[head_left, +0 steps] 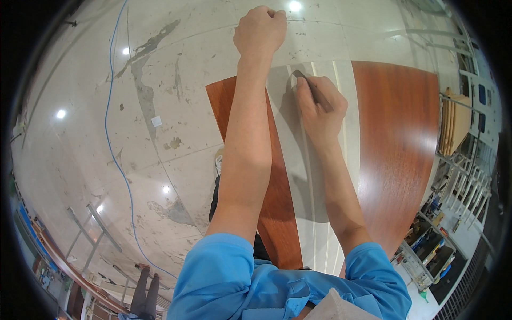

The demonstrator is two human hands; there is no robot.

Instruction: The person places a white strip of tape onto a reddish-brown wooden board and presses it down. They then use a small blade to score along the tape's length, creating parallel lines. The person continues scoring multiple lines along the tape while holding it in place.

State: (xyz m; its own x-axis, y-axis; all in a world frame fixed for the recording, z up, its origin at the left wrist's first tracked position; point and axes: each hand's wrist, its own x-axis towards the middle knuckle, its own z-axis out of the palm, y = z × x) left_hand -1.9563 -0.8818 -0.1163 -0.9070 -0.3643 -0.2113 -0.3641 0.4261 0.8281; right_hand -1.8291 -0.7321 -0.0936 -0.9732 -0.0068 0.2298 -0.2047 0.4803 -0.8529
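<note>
A wide panel lies below me, with glossy red-brown wood (397, 122) on the right and a narrower wood strip (280, 213) on the left. Between them runs a pale grey band (314, 213) with lighter lengthwise lines. My right hand (326, 112) is closed around a thin, dark, flat strip-shaped tool (316, 93), its tip at the pale band near the panel's far end. Stretched out past the far edge, my left hand (260, 32) is closed in a fist above the floor. Whatever it may hold is hidden by the fingers.
A blue cable (109, 101) curves along the stained floor (80, 154) on the left. To the right stand stacked boards (455, 122), a metal rack (466, 192) and a tool cart (434, 256). Another person's legs (144, 293) show at lower left.
</note>
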